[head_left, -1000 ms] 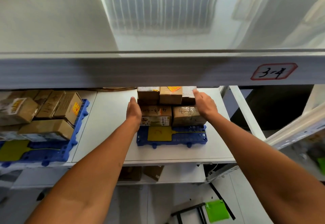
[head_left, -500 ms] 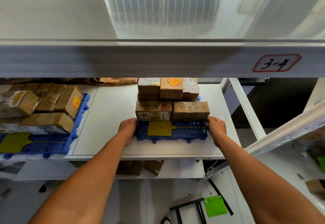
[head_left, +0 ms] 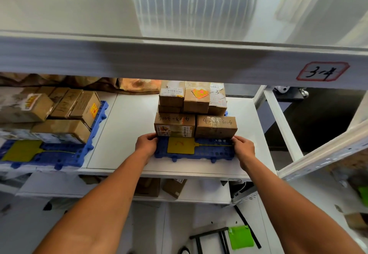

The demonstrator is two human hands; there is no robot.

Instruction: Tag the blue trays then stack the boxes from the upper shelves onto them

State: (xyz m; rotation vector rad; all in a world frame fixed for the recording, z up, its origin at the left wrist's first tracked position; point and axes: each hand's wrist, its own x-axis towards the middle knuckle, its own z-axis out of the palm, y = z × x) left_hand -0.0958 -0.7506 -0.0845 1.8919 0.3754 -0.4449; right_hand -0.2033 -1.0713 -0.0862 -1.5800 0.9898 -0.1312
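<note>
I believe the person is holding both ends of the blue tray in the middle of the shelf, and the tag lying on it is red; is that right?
Not quite: the tag is yellow, not red, as the head view shows. The rest holds: the left hand and right hand grip the two ends of the blue tray in the middle of the shelf.

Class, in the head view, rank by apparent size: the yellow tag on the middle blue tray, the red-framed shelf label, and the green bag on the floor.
1. Red-framed shelf label
2. Yellow tag and green bag: look alike, unranked.
</note>
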